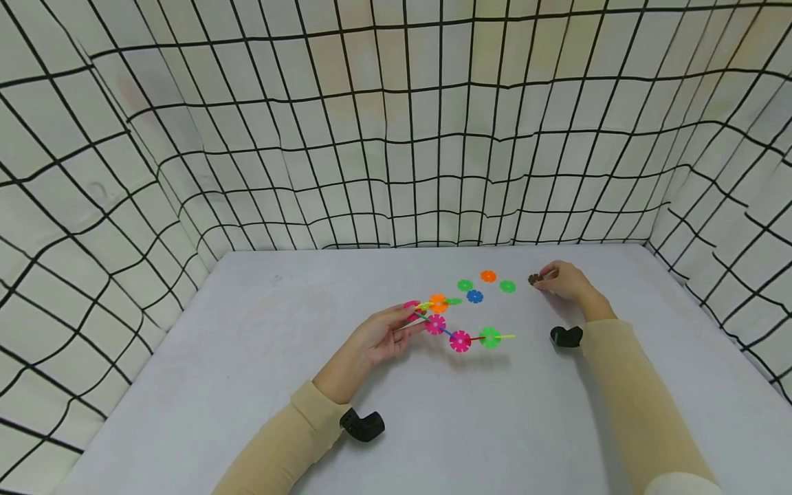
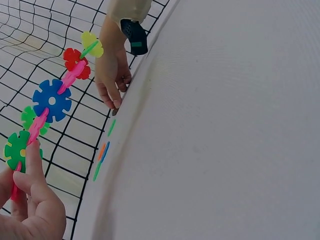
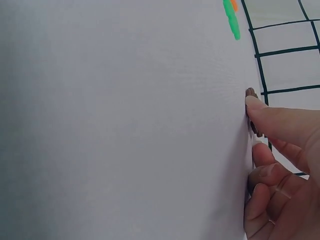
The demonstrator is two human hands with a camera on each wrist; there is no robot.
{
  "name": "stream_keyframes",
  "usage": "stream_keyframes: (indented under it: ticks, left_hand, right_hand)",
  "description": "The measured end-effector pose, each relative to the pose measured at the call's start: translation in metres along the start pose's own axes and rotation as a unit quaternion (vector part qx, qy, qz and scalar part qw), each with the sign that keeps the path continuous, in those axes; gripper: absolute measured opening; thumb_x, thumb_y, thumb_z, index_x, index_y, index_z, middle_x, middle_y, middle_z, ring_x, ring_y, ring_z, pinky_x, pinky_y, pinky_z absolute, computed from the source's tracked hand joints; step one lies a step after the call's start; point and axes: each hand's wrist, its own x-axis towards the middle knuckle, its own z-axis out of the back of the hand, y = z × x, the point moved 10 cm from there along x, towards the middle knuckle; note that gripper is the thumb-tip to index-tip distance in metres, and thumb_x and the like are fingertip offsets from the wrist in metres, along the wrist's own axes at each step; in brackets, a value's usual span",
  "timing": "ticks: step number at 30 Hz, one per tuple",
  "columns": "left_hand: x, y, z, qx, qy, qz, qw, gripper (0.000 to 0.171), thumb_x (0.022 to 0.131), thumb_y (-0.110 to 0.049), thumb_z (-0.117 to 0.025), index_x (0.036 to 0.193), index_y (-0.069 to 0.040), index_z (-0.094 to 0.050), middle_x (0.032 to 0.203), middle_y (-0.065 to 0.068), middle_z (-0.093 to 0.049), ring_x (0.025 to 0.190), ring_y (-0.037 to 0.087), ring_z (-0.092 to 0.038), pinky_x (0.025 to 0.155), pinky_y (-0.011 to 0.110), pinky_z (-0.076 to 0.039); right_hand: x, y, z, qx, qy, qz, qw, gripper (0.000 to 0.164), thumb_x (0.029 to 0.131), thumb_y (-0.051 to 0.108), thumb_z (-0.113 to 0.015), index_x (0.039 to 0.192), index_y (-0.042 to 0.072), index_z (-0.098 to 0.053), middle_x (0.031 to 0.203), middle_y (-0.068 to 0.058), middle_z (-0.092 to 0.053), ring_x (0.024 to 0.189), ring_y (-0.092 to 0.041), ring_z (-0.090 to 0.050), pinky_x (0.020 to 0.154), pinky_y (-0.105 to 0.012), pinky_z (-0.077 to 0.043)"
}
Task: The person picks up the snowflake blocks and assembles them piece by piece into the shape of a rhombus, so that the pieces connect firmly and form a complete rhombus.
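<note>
My left hand [image 1: 413,320] grips one end of a chain of toy snowflake discs and thin sticks [image 1: 460,338], which hovers just above the grey table [image 1: 247,371]. The chain has an orange disc [image 1: 438,303], two pink discs and a green disc [image 1: 490,337]. In the left wrist view the left hand [image 2: 27,175] pinches the chain near a green disc [image 2: 17,150], with a blue disc [image 2: 52,100] further along. My right hand [image 1: 541,280] pinches a small brown disc [image 1: 534,279] lying on the table; the fingertips [image 3: 257,104] press on the brown disc [image 3: 250,94].
Loose discs lie between the hands: two green [image 1: 465,284] [image 1: 507,286], one orange [image 1: 488,276], one blue [image 1: 474,296]. White cloth walls with a black grid [image 1: 396,137] close the table on three sides. Black wrist cameras [image 1: 363,425] [image 1: 566,336] sit under both sleeves.
</note>
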Motion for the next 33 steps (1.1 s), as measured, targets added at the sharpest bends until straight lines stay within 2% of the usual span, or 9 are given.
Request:
stream_keyframes:
  ticks: [7,14,22,27,33]
  left_hand:
    - [0.001,0.000,0.000,-0.003,0.003,-0.001,1.0000,0.038,0.107,-0.009,-0.052,0.144,0.000,-0.046,0.095,0.000,-0.073,0.081,0.012,-0.073,0.059,0.013,-0.049]
    - [0.000,-0.002,0.001,-0.001,0.005,-0.004,1.0000,0.043,0.108,-0.010,-0.051,0.149,0.002,-0.043,0.095,0.000,-0.073,0.081,0.010,-0.073,0.059,0.013,-0.049]
    - [-0.002,-0.002,0.002,-0.004,0.004,-0.007,1.0000,0.035,0.108,-0.010,-0.052,0.140,0.001,-0.048,0.095,0.001,-0.074,0.081,0.012,-0.073,0.059,0.013,-0.049]
    - [-0.001,-0.003,0.003,-0.011,0.003,-0.007,0.9999,0.030,0.108,-0.010,-0.053,0.136,0.000,-0.051,0.095,0.001,-0.074,0.080,0.012,-0.074,0.058,0.013,-0.049]
    - [-0.001,-0.003,0.004,-0.012,0.002,-0.005,0.9999,0.030,0.107,-0.011,-0.054,0.135,-0.002,-0.052,0.095,0.002,-0.074,0.079,0.012,-0.074,0.058,0.013,-0.050]
  right_hand:
    - [-0.005,0.002,0.001,0.018,-0.010,-0.003,1.000,0.039,0.100,0.016,-0.065,0.125,-0.005,-0.044,0.122,-0.029,-0.052,0.103,-0.038,-0.053,0.085,-0.043,-0.045]
    - [-0.009,0.005,0.003,0.030,-0.027,0.006,0.999,0.036,0.102,0.015,-0.061,0.129,-0.004,-0.048,0.116,-0.026,-0.056,0.098,-0.034,-0.054,0.080,-0.040,-0.045]
    - [-0.012,0.004,0.004,0.067,-0.050,0.013,0.996,0.038,0.102,0.016,-0.062,0.133,-0.004,-0.052,0.115,-0.024,-0.064,0.094,-0.027,-0.057,0.076,-0.034,-0.044]
    - [-0.016,0.013,0.005,0.109,-0.060,0.031,0.992,0.040,0.102,0.017,-0.065,0.135,-0.002,-0.053,0.112,-0.019,-0.068,0.100,-0.029,-0.056,0.081,-0.036,-0.042]
    - [-0.025,0.026,0.005,0.126,-0.062,0.053,0.989,0.040,0.101,0.017,-0.068,0.134,-0.002,-0.054,0.108,-0.015,-0.068,0.103,-0.031,-0.058,0.082,-0.036,-0.042]
